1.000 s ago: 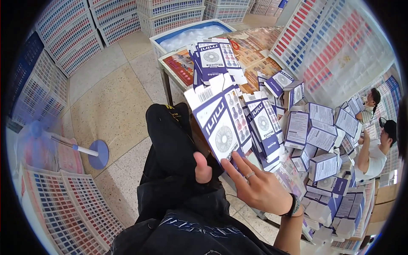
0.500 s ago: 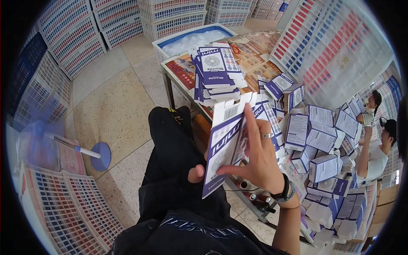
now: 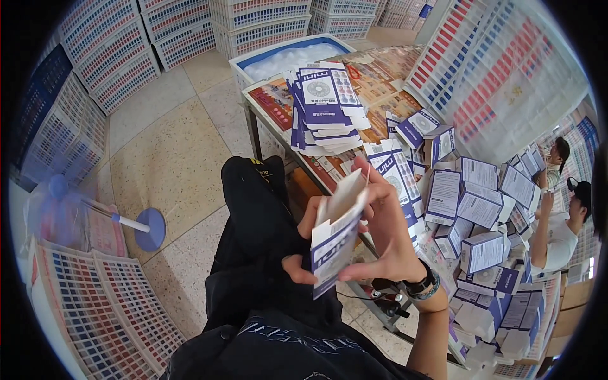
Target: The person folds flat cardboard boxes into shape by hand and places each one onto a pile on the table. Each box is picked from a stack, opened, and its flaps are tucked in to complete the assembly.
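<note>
Over my lap a white and purple carton (image 3: 334, 244) is held between both hands, its top flaps up and its upper end opened into a hollow. My left hand (image 3: 301, 269) grips its left side, thumb on the near face and fingers partly behind it. On the right side my right hand (image 3: 389, 237) closes round it, thumb pressed low on the front panel and fingers along the far edge. On the table beside them rest a pile of flat cartons (image 3: 323, 104) and another flat carton (image 3: 396, 171).
Many formed cartons (image 3: 479, 202) heap up at the right of the table (image 3: 386, 76). Crates (image 3: 234, 31) stand stacked behind, with a blue-lined bin (image 3: 285, 54) at the table's far end. A fan (image 3: 149, 229) is at left. Two people (image 3: 557, 234) sit at far right.
The carton has gone from flattened to opened out into a box shape. It has turned in my hands, and my left hand now shows more, gripping its left side.
</note>
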`<state>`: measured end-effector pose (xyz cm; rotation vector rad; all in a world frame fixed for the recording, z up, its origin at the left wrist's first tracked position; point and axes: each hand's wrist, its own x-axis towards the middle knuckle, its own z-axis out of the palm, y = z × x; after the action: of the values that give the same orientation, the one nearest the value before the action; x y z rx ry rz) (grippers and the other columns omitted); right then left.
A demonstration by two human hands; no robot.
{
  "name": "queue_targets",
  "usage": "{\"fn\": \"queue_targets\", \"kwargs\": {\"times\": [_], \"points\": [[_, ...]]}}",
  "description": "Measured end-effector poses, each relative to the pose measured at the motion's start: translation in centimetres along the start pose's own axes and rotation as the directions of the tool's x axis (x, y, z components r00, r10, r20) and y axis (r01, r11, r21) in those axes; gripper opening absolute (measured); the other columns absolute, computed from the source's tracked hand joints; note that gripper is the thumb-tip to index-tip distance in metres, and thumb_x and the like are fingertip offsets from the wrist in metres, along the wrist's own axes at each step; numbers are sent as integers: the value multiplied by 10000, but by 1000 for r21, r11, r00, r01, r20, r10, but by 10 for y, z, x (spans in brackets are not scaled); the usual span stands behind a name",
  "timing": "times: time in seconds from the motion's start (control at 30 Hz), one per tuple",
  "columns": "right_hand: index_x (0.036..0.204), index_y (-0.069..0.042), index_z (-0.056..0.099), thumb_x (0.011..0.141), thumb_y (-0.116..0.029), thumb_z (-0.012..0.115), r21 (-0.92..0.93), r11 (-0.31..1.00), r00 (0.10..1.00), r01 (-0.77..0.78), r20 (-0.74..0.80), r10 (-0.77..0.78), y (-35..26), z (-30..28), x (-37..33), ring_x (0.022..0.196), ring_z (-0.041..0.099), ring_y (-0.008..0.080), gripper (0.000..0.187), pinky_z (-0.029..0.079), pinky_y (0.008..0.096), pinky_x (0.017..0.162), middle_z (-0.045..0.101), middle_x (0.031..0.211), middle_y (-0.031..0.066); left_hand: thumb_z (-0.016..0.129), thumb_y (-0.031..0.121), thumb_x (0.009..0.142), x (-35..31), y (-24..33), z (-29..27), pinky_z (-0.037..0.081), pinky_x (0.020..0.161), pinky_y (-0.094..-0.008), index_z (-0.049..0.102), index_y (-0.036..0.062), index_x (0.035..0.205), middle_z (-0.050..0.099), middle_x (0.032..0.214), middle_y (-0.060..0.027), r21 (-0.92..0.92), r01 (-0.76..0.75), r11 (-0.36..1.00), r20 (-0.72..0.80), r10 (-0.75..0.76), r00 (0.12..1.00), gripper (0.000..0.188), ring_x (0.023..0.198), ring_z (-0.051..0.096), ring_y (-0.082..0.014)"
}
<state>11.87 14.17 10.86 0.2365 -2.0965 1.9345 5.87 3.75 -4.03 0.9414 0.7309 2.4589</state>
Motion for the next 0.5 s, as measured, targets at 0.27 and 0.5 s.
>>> {"fn": "queue_targets", "kwargs": {"times": [0.27,0.5], "points": [[1133,-43,390,994,-92,494,-260,963,983,65,-150,-107,5,3,-18,1208,482,245,180,370,372,1003,443,1374,247,847,326,709,21,59,-22,469,978,-403,286,86,1422,495,1346,-185,327,27,945,125,-71,990,938,1190,556,-272],[1356,-49,221,875,45,509,51,999,984,7,-179,2,-5,4,-5,1152,492,232,569,407,372,977,470,1275,189,766,52,806,24,66,-27,516,940,-404,426,121,1387,530,1334,-214,406,387,828,157,-480,863,677,1140,621,-310]]}}
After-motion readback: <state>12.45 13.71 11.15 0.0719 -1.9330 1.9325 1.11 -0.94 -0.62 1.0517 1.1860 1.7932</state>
